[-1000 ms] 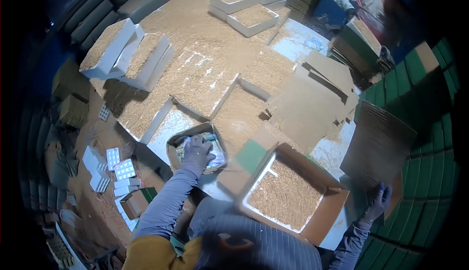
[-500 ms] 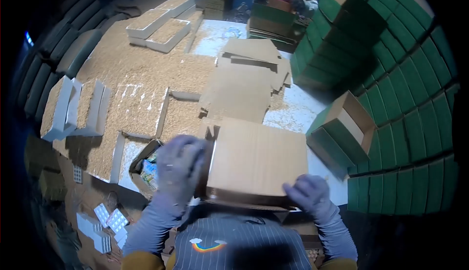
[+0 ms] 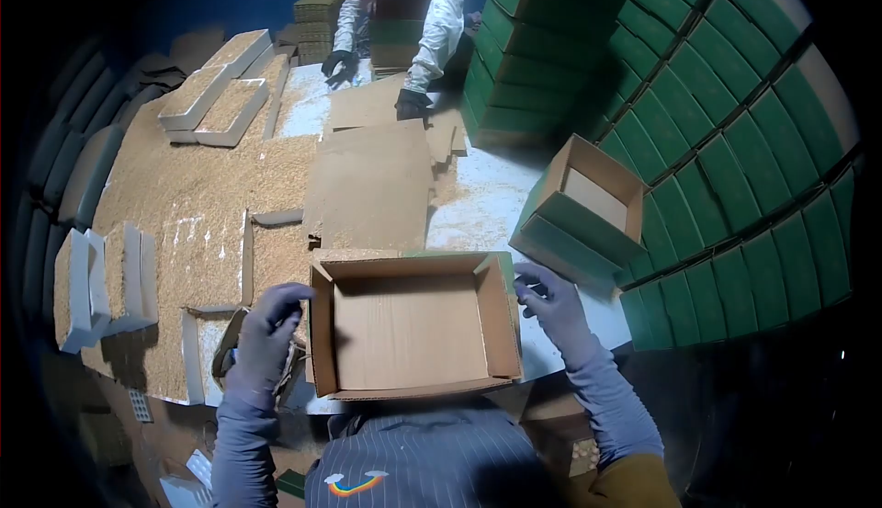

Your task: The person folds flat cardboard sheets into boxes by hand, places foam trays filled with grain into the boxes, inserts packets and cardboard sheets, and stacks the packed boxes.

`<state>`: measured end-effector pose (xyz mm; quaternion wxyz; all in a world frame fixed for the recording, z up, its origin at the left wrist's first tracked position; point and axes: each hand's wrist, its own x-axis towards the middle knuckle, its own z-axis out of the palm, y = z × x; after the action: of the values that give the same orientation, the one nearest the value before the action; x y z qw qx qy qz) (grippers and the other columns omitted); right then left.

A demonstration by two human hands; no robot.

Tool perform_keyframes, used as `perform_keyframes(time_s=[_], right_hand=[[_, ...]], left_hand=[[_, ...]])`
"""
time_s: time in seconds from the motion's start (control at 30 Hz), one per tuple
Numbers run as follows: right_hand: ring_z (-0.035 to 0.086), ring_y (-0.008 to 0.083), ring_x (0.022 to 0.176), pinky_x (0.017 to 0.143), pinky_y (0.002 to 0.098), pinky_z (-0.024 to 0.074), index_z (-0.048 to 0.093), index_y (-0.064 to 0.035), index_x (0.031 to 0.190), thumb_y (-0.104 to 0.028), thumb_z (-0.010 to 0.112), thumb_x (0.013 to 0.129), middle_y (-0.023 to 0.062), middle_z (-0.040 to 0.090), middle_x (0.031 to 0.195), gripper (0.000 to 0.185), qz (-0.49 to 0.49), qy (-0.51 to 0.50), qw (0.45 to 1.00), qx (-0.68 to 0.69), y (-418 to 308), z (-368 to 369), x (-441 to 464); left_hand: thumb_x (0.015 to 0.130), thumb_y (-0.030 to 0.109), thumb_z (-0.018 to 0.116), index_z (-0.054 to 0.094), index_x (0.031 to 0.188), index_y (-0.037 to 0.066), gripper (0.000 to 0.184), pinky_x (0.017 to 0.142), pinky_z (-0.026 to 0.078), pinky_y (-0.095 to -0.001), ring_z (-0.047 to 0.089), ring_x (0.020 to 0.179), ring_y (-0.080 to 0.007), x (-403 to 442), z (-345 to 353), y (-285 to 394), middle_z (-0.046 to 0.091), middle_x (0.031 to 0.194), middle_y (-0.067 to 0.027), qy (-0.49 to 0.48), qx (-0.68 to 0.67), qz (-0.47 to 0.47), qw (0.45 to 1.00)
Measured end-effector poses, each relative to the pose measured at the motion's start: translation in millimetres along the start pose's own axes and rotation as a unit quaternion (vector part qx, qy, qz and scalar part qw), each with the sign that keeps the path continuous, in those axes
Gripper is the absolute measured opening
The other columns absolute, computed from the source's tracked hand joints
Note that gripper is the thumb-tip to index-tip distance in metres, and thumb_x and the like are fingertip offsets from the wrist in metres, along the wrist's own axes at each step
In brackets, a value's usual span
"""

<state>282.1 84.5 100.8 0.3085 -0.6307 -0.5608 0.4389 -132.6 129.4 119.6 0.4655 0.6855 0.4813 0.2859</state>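
Note:
An open cardboard box [image 3: 413, 338] with brown inner walls and a bare bottom sits on the near edge of the table, its open side up. My left hand [image 3: 265, 335], in a greyish glove, is at the box's left wall with fingers bent and apart. Beside the right wall is my right hand [image 3: 551, 304], also gloved, its thumb and fingers curved and apart, with nothing between them. Whether the left fingertips touch the wall I cannot tell. Behind my left hand, a small container [image 3: 227, 347] is partly hidden.
Flat cardboard sheets [image 3: 367, 186] lie beyond the box, where a co-worker's gloved hand [image 3: 412, 104] rests. Another open green box [image 3: 588, 205] stands at right, before stacked green boxes [image 3: 726, 177]. Grainy tan material [image 3: 175, 186] covers the left side, with filled white trays [image 3: 230, 113].
The box's plain cardboard face showed before; now its open inside faces up. My hands have come off it to either side. The co-worker has reached forward over the sheets.

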Motion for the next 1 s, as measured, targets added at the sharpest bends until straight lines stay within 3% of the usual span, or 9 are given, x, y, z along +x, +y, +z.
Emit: perform_keyframes(time_s=[0.1,0.17,0.23,0.33,0.43,0.6,0.73,0.87,1.0], right_hand=[[0.058,0.017,0.117,0.099,0.0315,0.0465,0.047,-0.0093,0.141,-0.005,0.065,0.087,0.0075,0.055,0.136,0.057,-0.173,-0.175,0.965,-0.095,63,3,-7],[0.054,0.0189,0.122,0.106,0.0324,0.0409,0.048,-0.0073,0.139,-0.017,0.067,0.091,0.0064,0.051,0.14,0.053,-0.148,-0.172,0.968,-0.108,75,28,-9],[0.049,0.0212,0.128,0.108,0.0336,0.0384,0.044,-0.0006,0.141,-0.029,0.067,0.091,0.0156,0.05,0.139,0.062,0.177,-0.158,0.938,0.252,26,71,11],[0.044,0.0235,0.132,0.11,0.0337,0.0357,0.032,0.0047,0.146,-0.037,0.068,0.09,0.0221,0.046,0.14,0.078,0.229,-0.138,0.938,0.219,23,80,19],[0.044,0.0267,0.131,0.11,0.0349,0.0348,0.022,0.0029,0.15,-0.04,0.069,0.089,0.0229,0.043,0.141,0.088,-0.006,0.019,0.996,0.082,70,102,4],[0.053,0.0234,0.118,0.102,0.0354,0.0423,0.035,-0.0003,0.145,-0.036,0.067,0.09,0.015,0.052,0.132,0.073,0.043,0.155,0.947,0.277,69,73,-43],[0.064,0.0172,0.103,0.086,0.0337,0.053,0.055,-0.0036,0.125,-0.023,0.064,0.094,0.0067,0.063,0.115,0.037,0.067,0.346,0.772,0.529,70,0,-126],[0.043,0.0398,0.13,0.111,0.0469,0.0335,0.037,0.0084,0.142,-0.027,0.064,0.091,0.0275,0.045,0.139,0.067,0.09,0.558,0.816,-0.124,167,-58,-217],[0.051,0.031,0.117,0.1,0.0444,0.0431,0.043,0.0064,0.134,-0.035,0.047,0.102,0.0186,0.054,0.123,0.053,-0.081,0.646,0.729,0.212,97,-125,-204]], left_hand=[[0.097,0.022,0.06,0.036,0.148,0.003,0.06,0.109,0.037,-0.0337,0.047,0.131,-0.0229,-1,9,-80,0.052,0.14,-0.0138,-0.144,-0.34,-0.197,0.908],[0.093,0.036,0.064,0.038,0.144,0.0,0.068,0.105,0.041,-0.0354,0.052,0.125,-0.027,2,39,-133,0.056,0.133,-0.0177,-0.157,-0.122,-0.211,0.957],[0.087,0.042,0.07,0.042,0.138,-0.003,0.074,0.098,0.045,-0.0368,0.058,0.115,-0.0287,4,65,-125,0.061,0.124,-0.0201,-0.114,-0.022,-0.23,0.966],[0.081,0.038,0.078,0.047,0.13,-0.007,0.073,0.088,0.05,-0.0368,0.064,0.101,-0.027,3,86,-95,0.066,0.112,-0.0204,-0.025,-0.003,-0.23,0.973],[0.082,0.025,0.076,0.051,0.125,-0.006,0.058,0.085,0.051,-0.0331,0.065,0.098,-0.0218,-2,79,-74,0.067,0.111,-0.0173,0.034,-0.085,-0.17,0.981],[0.089,0.028,0.067,0.047,0.134,-0.005,0.059,0.093,0.049,-0.0344,0.063,0.104,-0.0232,58,85,-49,0.065,0.117,-0.0152,-0.143,0.014,-0.127,0.981],[0.101,0.039,0.05,0.052,0.137,-0.001,0.054,0.097,0.048,-0.0367,0.059,0.113,-0.0244,194,155,27,0.061,0.126,-0.0174,-0.12,-0.148,-0.015,0.982],[0.09,0.058,0.058,0.043,0.143,0.0,0.08,0.106,0.039,-0.0389,0.05,0.127,-0.0285,368,286,33,0.053,0.138,-0.0171,-0.118,-0.051,-0.029,0.991],[0.075,0.053,0.079,0.031,0.15,0.005,0.101,0.111,0.033,-0.0365,0.044,0.133,-0.0275,414,381,51,0.047,0.144,-0.0149,-0.36,-0.027,-0.002,0.933]])
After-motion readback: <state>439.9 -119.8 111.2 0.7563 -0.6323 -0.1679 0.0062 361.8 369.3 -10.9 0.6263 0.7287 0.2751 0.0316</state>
